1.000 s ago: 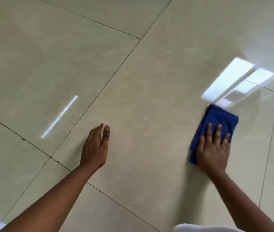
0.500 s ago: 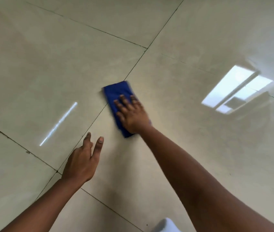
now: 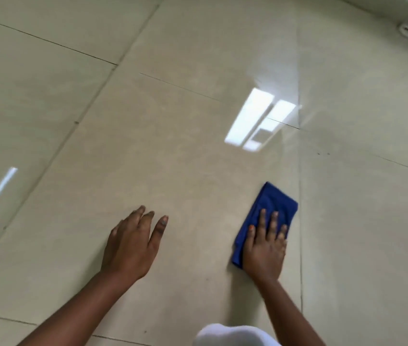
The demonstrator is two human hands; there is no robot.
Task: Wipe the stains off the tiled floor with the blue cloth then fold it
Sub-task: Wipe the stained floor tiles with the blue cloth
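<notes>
Glossy beige tiled floor [image 3: 173, 151] is bearing both hands: right hand [image 3: 264, 248], fingers straight, is pressing the folded blue cloth [image 3: 276, 201]; left hand [image 3: 133, 243] is lying flat, fingers spread.

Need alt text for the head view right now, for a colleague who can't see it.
A person's right hand presses a folded blue cloth flat against the glossy beige tiled floor. The left hand rests open on the tile beside it, apart from the cloth.

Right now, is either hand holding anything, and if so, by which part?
Nothing is gripped. The right hand presses flat, fingers straight, on the near half of the folded blue cloth, which lies on the tiled floor. The left hand is open beside it, holding nothing.
</notes>
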